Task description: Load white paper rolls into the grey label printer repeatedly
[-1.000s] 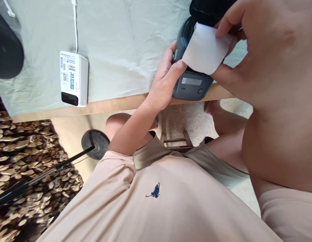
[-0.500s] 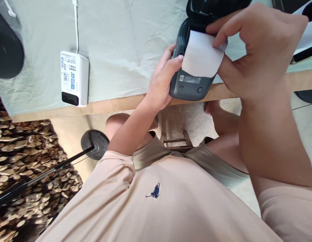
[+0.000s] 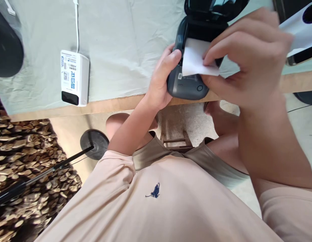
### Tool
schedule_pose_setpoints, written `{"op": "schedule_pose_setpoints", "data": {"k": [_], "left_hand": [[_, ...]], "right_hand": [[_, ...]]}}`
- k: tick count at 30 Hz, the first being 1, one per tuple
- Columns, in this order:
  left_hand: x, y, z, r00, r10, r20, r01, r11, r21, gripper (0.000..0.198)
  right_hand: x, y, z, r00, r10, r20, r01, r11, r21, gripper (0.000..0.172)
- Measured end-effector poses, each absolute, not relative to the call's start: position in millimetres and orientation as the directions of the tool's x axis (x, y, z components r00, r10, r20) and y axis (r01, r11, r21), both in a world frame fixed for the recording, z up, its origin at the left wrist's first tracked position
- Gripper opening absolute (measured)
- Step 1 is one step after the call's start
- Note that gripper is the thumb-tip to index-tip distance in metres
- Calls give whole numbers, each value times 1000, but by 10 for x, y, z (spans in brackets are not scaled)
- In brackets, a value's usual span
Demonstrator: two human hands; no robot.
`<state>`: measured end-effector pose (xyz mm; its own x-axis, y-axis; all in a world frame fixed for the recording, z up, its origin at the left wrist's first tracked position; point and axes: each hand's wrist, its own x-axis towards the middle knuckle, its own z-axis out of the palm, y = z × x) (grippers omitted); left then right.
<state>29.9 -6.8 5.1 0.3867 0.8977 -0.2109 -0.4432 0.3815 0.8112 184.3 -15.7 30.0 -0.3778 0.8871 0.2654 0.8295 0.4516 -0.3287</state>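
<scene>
The left hand (image 3: 159, 82) wraps around the left side of a small dark grey label printer (image 3: 188, 84) that sits at the near edge of the surface (image 3: 120, 102), its fingers curled against the casing and the thumb tip pressed at the upper left corner beside the paper slot. The printer's lid (image 3: 213, 8) stands open at the far side. The right hand (image 3: 243, 60) comes in from the right, its fingers bent and close together, pinching the free end of a white paper strip (image 3: 193, 60) between fingertips on top and thumb underneath. The strip comes out of the printer's open bay and lies over its front panel. Well apart to the left, a white power bank (image 3: 74, 77) lies on the grey-green cloth (image 3: 120, 40) with its white cable (image 3: 76, 25) running away from it.
</scene>
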Motion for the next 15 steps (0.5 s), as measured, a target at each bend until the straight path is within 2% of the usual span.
{"op": "schedule_pose_setpoints", "data": {"k": [3, 6, 8, 10, 12, 13, 15], "left_hand": [[269, -50, 31, 410, 881, -238, -404, 409, 818, 24], [245, -47, -3, 432, 870, -237, -390, 417, 821, 31], [242, -52, -20, 438, 867, -237, -397, 423, 815, 37], [249, -61, -33, 432, 872, -228, -405, 414, 815, 39], [261, -69, -42, 431, 877, -213, -400, 397, 826, 39], [266, -73, -45, 433, 878, -202, -393, 386, 835, 39], [271, -80, -48, 436, 884, -171, -383, 354, 853, 39]], "right_hand": [[1819, -171, 257, -429, 869, 247, 803, 492, -335, 28], [1820, -195, 221, -424, 844, 328, 748, 530, -399, 31], [1810, -205, 202, -271, 864, 426, 730, 472, -494, 30], [1781, -192, 185, -19, 872, 489, 721, 351, -598, 32], [1740, -148, 171, 201, 878, 435, 621, 229, -750, 36], [1719, -118, 166, 242, 886, 396, 534, 219, -817, 40], [1679, -62, 164, 191, 923, 334, 318, 264, -911, 45]]}}
